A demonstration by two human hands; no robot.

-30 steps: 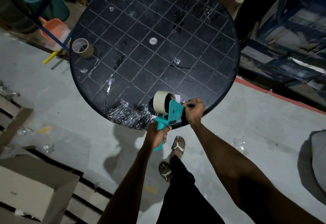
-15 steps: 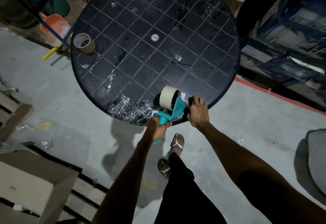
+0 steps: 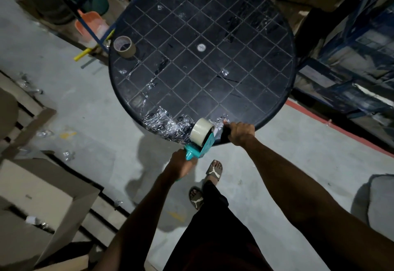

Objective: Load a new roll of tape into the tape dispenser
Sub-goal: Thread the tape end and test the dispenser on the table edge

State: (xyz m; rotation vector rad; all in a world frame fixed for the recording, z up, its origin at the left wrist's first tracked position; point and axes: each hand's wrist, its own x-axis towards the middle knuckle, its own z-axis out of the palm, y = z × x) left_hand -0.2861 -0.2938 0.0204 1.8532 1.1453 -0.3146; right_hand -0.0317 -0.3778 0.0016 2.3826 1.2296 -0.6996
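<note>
Bare forearms, black trousers (image 3: 215, 234), and olive slide sandals (image 3: 213, 171) with a white logo.

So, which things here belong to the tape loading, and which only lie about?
Belong to the job:
- teal tape dispenser, handle in left hand
- new tape roll on it
- right hand at its front end

Lying about:
- empty tape core on the round table
- crumpled clear tape
- cardboard boxes
- orange scoop

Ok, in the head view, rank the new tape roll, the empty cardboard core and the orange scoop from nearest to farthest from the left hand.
From the left hand:
1. New tape roll, mounted on the teal dispenser which that hand holds, at the table's near edge.
2. Empty cardboard core, on the table's far left edge.
3. Orange scoop, on the floor beyond the core.
</note>
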